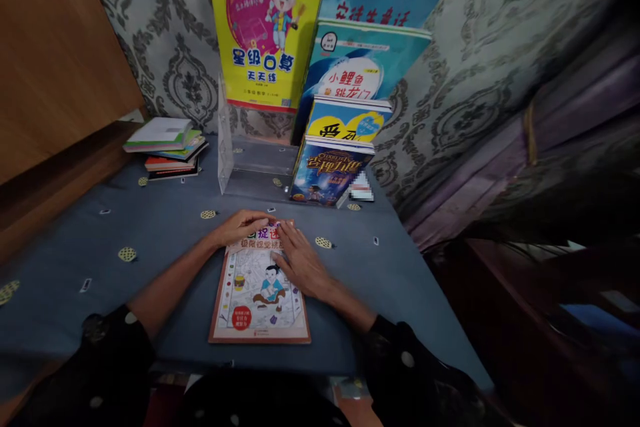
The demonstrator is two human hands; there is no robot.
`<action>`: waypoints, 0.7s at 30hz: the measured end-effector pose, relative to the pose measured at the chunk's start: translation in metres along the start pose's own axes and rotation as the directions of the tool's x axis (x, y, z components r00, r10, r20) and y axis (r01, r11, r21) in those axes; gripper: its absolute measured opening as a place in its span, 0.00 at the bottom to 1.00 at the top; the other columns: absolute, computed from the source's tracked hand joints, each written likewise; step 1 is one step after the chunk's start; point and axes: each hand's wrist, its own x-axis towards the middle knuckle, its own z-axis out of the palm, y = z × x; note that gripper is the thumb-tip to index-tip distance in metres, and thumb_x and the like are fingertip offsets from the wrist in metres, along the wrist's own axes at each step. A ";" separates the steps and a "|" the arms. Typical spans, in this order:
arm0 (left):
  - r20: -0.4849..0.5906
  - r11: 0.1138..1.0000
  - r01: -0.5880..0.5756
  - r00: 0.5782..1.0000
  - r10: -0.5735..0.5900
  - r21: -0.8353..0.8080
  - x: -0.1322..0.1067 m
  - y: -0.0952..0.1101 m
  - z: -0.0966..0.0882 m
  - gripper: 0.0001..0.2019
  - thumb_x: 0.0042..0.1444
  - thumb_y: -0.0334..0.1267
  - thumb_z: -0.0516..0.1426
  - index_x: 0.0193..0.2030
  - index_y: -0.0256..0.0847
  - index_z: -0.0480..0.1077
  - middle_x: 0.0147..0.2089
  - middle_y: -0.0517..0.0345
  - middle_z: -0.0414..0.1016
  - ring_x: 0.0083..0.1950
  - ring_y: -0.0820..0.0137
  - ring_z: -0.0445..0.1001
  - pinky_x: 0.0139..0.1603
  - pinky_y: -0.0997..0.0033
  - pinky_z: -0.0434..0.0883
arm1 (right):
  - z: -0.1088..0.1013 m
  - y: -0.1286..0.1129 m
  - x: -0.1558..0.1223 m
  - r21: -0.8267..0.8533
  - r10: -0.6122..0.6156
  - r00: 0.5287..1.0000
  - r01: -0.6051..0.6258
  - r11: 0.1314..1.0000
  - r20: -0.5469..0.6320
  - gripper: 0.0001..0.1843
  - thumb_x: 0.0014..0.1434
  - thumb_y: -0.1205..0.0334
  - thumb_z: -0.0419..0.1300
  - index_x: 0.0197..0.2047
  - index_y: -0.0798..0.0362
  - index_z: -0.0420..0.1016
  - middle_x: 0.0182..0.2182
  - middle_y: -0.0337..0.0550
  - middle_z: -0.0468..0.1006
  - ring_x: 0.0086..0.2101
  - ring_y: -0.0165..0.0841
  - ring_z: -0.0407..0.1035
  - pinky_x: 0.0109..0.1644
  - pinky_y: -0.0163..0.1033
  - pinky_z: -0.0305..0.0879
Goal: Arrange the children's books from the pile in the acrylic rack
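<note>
On blue tablecloth (150,240): picture book (257,293); patterned wallpaper (165,47) behind.

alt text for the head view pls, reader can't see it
A person's left hand rests at the top edge of a book flat on a blue-clothed table, the right hand flat on its cover. Behind, children's books stand in a clear rack; a book stack lies to the left.
</note>
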 end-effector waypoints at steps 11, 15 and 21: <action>-0.206 0.749 0.022 0.966 0.153 0.662 -0.064 0.011 -0.022 0.19 0.68 0.47 0.47 0.46 0.41 0.77 0.50 0.50 0.80 0.50 0.62 0.77 0.55 0.60 0.71 | 0.000 0.001 -0.002 -0.001 0.022 0.977 -0.022 1.000 -0.214 0.26 0.66 0.58 0.51 0.64 0.62 0.64 0.61 0.63 0.66 0.62 0.50 0.59 0.65 0.59 0.60; -0.189 0.716 0.008 0.966 0.174 0.698 -0.078 0.001 -0.022 0.20 0.68 0.47 0.47 0.53 0.41 0.75 0.55 0.49 0.77 0.56 0.61 0.75 0.59 0.56 0.71 | -0.002 0.003 -0.001 0.034 0.032 0.969 -0.024 0.999 -0.244 0.25 0.64 0.60 0.53 0.62 0.61 0.66 0.59 0.63 0.67 0.59 0.51 0.61 0.63 0.59 0.62; -0.134 0.676 0.004 0.981 0.141 0.737 -0.060 0.000 -0.020 0.21 0.69 0.48 0.46 0.54 0.41 0.75 0.55 0.48 0.78 0.56 0.59 0.76 0.58 0.53 0.71 | -0.010 0.017 -0.001 0.217 0.032 0.963 0.027 0.976 -0.266 0.22 0.67 0.61 0.50 0.63 0.52 0.65 0.56 0.53 0.72 0.56 0.44 0.66 0.61 0.54 0.65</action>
